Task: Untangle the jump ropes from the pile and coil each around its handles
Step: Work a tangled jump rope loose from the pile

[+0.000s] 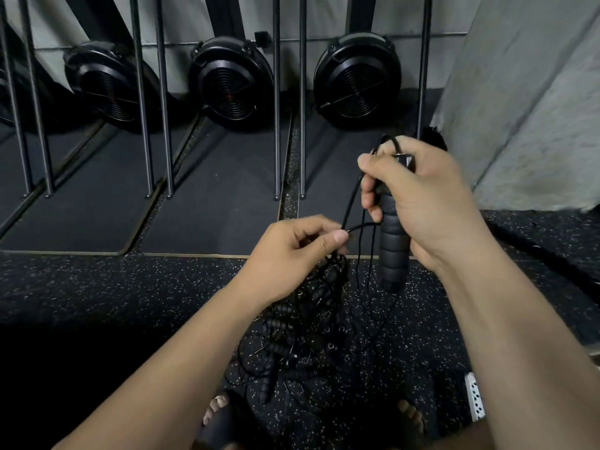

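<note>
I see a black speckled rubber floor [97, 303], with three round black fan housings [231, 82] standing along the far wall. Low in the view, a tangled pile of black jump ropes with ribbed handles [292, 336] lies on that floor. Above the pile, the right hand [422, 203] has its fingers wrapped round an upright black ribbed foam handle [393, 251]. Just beside it, the left hand [292, 251] pinches a thin black cord [352, 203] between thumb and forefinger. The cord runs up toward the handle's top end.
</note>
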`<action>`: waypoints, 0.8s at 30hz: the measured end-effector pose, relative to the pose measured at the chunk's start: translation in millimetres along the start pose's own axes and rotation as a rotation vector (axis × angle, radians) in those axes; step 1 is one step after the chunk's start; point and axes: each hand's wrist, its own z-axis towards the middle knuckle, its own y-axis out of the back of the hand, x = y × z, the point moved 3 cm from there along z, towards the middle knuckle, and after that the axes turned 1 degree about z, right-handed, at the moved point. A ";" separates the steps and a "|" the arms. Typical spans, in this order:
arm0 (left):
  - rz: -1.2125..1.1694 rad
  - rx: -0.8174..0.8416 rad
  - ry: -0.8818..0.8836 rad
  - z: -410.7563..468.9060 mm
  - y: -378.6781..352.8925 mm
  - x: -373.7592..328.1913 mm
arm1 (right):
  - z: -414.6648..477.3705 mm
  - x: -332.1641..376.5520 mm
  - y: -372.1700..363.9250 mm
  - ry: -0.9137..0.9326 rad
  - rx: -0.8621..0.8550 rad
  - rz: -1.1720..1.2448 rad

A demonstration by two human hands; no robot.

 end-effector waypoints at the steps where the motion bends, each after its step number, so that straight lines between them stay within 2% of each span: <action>1: 0.039 0.005 0.008 0.6 2.0 2.4 | 0.1 -0.4 -0.2 0.000 0.003 -0.002; 5: 0.167 -0.077 -0.057 0.2 7.2 2.3 | 1.9 -2.1 1.7 0.001 -0.015 -0.009; 12: 0.353 -0.366 -0.232 -11.4 15.9 -11.7 | 11.2 -6.3 22.0 0.006 -0.115 -0.088; 15: 0.317 -0.436 -0.144 -9.1 20.7 -14.2 | 11.6 -9.5 25.4 -0.017 -0.135 -0.102; 17: 0.222 -0.424 -0.039 -5.7 22.2 -11.8 | 10.8 -9.4 22.6 -0.022 -0.087 -0.127; 19: 0.225 -0.400 0.013 -3.1 22.8 -10.8 | 8.4 -9.5 14.8 -0.023 -0.005 -0.167; 22: 0.242 -0.414 0.009 -4.3 24.6 -16.1 | 7.3 -11.9 7.9 -0.012 0.011 -0.204; 24: 0.127 -0.436 -0.040 -7.1 28.4 -24.2 | 10.1 -13.2 10.6 -0.015 -0.028 -0.217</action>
